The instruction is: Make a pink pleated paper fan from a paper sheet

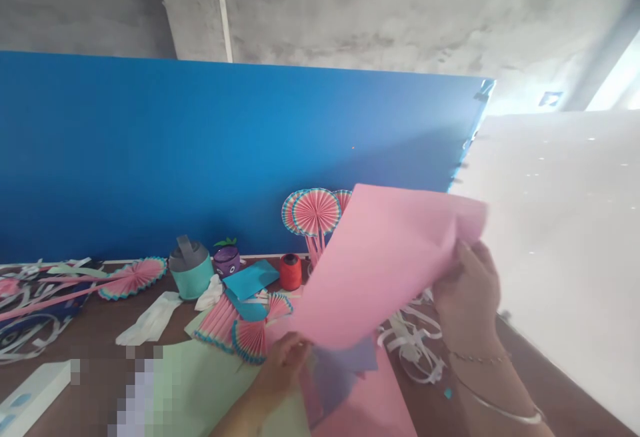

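A large pink paper sheet (385, 257) is raised at a slant above the table, its right end bent over. My right hand (470, 293) grips that bent right end. At the sheet's lower left corner, my left hand (287, 360) has its fingers curled and pinched on the paper's edge. Under the raised sheet lies more pink paper (380, 403), with grey-blue paper pieces (340, 370) on it. Just beyond my left hand are pleated pink paper fans (250, 338) with blue edging. A pale green sheet (205, 377) lies under my left forearm.
Finished round fans (316, 212) stand upright by the blue partition (200, 157). A red thread spool (291, 272), a teal tumbler (191, 273), a purple cup (227, 260) and blue paper (253, 279) line the back. White paper strips (415, 350) lie at right; another fan (133, 279) lies left.
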`<state>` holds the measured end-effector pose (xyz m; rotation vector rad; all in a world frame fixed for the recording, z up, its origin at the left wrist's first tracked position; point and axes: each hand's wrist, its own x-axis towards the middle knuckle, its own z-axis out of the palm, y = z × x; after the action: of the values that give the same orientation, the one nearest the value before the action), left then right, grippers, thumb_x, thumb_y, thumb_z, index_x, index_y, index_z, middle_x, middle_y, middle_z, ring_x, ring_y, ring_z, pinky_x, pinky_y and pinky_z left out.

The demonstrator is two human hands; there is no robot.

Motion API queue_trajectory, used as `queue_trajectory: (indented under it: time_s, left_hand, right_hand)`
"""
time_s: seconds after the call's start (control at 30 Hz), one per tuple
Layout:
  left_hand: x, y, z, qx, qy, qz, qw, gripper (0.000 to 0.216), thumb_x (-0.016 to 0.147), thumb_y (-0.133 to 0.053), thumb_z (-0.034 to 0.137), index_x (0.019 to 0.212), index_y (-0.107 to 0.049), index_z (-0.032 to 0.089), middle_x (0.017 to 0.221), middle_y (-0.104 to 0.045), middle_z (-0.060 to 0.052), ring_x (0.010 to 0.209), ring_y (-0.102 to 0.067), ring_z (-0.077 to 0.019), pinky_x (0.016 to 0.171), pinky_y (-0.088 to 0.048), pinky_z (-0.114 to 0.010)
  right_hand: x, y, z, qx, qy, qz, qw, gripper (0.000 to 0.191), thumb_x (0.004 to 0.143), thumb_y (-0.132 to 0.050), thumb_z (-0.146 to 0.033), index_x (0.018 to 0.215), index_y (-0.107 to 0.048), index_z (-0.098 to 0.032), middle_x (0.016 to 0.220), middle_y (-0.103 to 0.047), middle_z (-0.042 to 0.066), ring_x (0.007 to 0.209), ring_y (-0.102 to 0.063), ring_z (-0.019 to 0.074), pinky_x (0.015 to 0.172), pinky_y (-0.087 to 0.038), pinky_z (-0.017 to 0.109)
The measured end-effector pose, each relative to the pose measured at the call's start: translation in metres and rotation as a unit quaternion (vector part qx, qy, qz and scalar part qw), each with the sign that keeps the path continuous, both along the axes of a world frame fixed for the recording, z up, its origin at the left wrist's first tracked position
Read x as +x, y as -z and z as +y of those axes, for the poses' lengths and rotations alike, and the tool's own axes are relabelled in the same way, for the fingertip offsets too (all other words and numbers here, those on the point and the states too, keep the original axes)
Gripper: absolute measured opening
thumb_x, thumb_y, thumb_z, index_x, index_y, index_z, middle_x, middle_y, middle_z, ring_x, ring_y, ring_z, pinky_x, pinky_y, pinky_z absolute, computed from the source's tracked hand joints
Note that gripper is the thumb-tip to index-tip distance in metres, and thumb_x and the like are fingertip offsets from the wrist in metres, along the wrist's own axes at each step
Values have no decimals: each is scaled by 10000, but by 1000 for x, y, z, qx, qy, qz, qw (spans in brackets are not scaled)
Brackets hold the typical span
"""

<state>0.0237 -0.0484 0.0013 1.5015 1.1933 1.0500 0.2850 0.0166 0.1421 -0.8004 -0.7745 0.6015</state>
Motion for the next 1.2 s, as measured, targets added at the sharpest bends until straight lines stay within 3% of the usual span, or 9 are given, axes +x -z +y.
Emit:
queue_trajectory:
  time_s: [0.13,0.3,0.37,0.47,0.53,0.67,0.97,1.1,1.2]
  left_hand:
    - [-8,-4,5,-12,-62,-34,997,410,818,-514,533,960,-709,202,994,-715,-84,1022,-612,-268,930,-456,-388]
    - [-10,-3,9,-40,-125,-114,985,489,759,-579,603,975,-695,181,1065,-695,-112,1079,-610,-288,984,-446,-403]
    - [-10,-3,8,-47,-142,-154,977,548,775,-558,622,1102,-644,191,1183,-653,-121,1126,-594,-285,1004,-437,-405]
    - [-12,-6,8,-21,-181,-178,967,618,838,-472,619,1327,-474,242,1417,-482,-108,1261,-498,-256,1068,-379,-390]
    - [-13,-10,8,-1,-191,-168,967,641,860,-429,613,1390,-390,254,1483,-397,-97,1321,-429,-241,1106,-329,-383]
    - [-13,-19,9,0,-158,-141,977,627,852,-485,553,1377,-395,223,1457,-433,-110,1346,-392,-259,1099,-333,-397]
    - [-15,-21,12,112,-148,104,977,457,840,-468,263,1293,-478,213,1429,-452,-100,1363,-348,-240,1134,-260,-459]
    - [-7,-33,-2,112,13,218,969,375,885,-426,270,1230,-567,242,1389,-509,-84,1331,-402,-223,1135,-277,-440]
    - [-2,-37,-12,60,191,283,938,552,822,-580,445,1338,-498,267,1497,-383,-88,1396,-296,-287,1140,-250,-492]
  right_hand:
    - [7,-17,-18,102,-81,2,992,176,735,-706,-243,889,-622,-250,875,-646,-23,766,-585,142,660,-468,268]
    - [3,10,-23,29,-282,-131,950,240,656,-780,-369,634,-602,-210,709,-669,23,627,-599,175,591,-496,307]
    - [-3,32,-24,-20,-389,-202,899,280,690,-747,-424,612,-593,-204,672,-670,41,641,-627,202,597,-515,330]
    - [-13,70,-27,-65,-457,-364,809,188,796,-627,-287,633,-610,-196,837,-707,74,945,-641,239,924,-455,437]
    - [-17,97,-28,-58,-438,-466,766,174,752,-575,-163,584,-608,-192,895,-708,74,1056,-601,240,1056,-324,471]
    - [-20,131,-28,-68,-370,-580,723,253,553,-456,-11,568,-636,-188,897,-694,65,1000,-608,223,971,-388,428]
    - [-6,137,-29,-18,-328,-669,667,398,612,-388,40,748,-674,-202,1068,-658,61,1032,-593,195,918,-444,341]
    - [0,136,-33,-37,-277,-706,650,375,668,-396,39,832,-645,-187,1209,-611,101,1133,-562,229,918,-467,350]
    - [4,138,-33,-67,-236,-722,646,372,693,-366,45,853,-619,-176,1298,-569,130,1170,-553,246,934,-468,379]
